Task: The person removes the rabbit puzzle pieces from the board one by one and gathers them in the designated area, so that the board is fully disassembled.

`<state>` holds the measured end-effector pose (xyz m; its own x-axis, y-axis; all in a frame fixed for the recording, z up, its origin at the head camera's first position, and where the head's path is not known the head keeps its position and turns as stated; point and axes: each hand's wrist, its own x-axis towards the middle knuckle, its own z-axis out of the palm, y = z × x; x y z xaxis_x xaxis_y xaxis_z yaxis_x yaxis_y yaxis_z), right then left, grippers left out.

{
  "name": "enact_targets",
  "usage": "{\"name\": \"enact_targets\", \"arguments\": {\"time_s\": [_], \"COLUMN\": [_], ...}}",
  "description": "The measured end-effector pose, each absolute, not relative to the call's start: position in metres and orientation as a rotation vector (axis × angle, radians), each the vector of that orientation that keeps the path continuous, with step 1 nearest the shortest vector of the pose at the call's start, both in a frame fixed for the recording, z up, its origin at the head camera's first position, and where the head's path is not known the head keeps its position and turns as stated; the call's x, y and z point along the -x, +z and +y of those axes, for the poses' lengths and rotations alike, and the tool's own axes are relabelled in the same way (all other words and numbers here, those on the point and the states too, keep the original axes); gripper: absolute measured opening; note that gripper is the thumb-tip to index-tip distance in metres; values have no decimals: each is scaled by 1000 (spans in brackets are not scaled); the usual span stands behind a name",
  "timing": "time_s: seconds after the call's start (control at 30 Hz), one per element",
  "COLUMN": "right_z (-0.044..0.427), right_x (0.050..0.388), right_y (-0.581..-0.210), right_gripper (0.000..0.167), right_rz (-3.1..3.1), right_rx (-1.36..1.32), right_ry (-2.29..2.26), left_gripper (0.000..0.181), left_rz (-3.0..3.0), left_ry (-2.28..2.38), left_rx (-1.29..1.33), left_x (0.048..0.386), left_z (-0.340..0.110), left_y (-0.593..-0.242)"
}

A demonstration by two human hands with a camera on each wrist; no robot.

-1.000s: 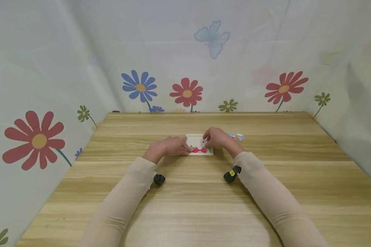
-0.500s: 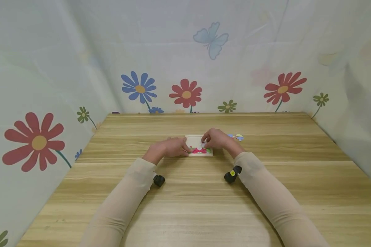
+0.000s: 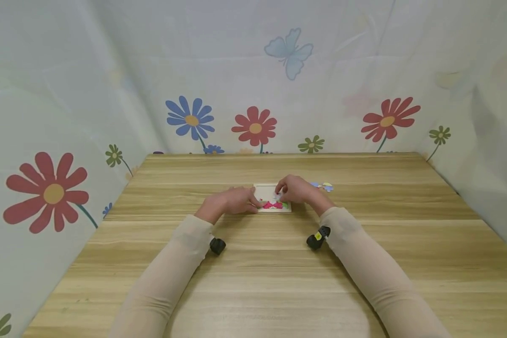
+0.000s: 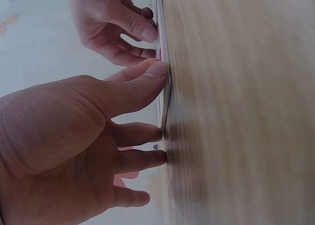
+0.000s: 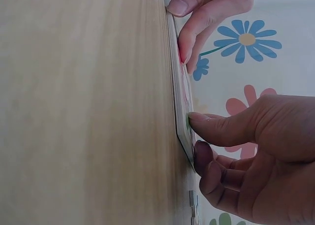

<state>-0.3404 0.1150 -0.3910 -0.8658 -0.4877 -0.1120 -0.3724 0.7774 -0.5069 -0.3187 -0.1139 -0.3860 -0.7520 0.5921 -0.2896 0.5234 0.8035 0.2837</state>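
Observation:
A shallow white puzzle tray (image 3: 267, 190) lies on the table, with pink and green pieces (image 3: 272, 205) along its near side. At the tray's near left corner, my left hand (image 3: 235, 201) presses with thumb and forefinger; its other fingers are spread in the left wrist view. Over the right part of the tray, my right hand (image 3: 296, 188) pinches a small pale piece (image 3: 278, 197) between thumb and curled fingers, low against the tray. The fingers partly hide that piece. In the right wrist view, the right thumb (image 5: 221, 129) meets the tray's face.
Blue and yellow pieces (image 3: 323, 187) lie on the wooden table (image 3: 253, 263) just right of the tray, behind the right wrist. A flower-printed cloth (image 3: 236, 70) hangs behind the table and along its sides. Each wrist carries a small black camera (image 3: 217, 246).
My right hand has shifted slightly left over the tray with the pale piece. My left hand stays at the corner.

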Motion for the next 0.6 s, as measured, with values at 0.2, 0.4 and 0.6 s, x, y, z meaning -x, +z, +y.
{"name": "enact_targets", "arguments": {"time_s": [0.2, 0.4, 0.6], "right_z": [114, 113, 113], "right_x": [340, 340, 340], "right_y": [-390, -390, -390], "right_gripper": [22, 27, 22], "right_rz": [2734, 2740, 2747], "right_rx": [687, 668, 646], "right_ry": [-700, -703, -725], "left_gripper": [37, 37, 37], "left_rz": [2617, 2616, 2620], "left_ry": [268, 270, 265], "left_rx": [-831, -834, -863], "left_x": [319, 318, 319], "left_z": [-114, -115, -115], "left_y": [-386, -385, -385]}}
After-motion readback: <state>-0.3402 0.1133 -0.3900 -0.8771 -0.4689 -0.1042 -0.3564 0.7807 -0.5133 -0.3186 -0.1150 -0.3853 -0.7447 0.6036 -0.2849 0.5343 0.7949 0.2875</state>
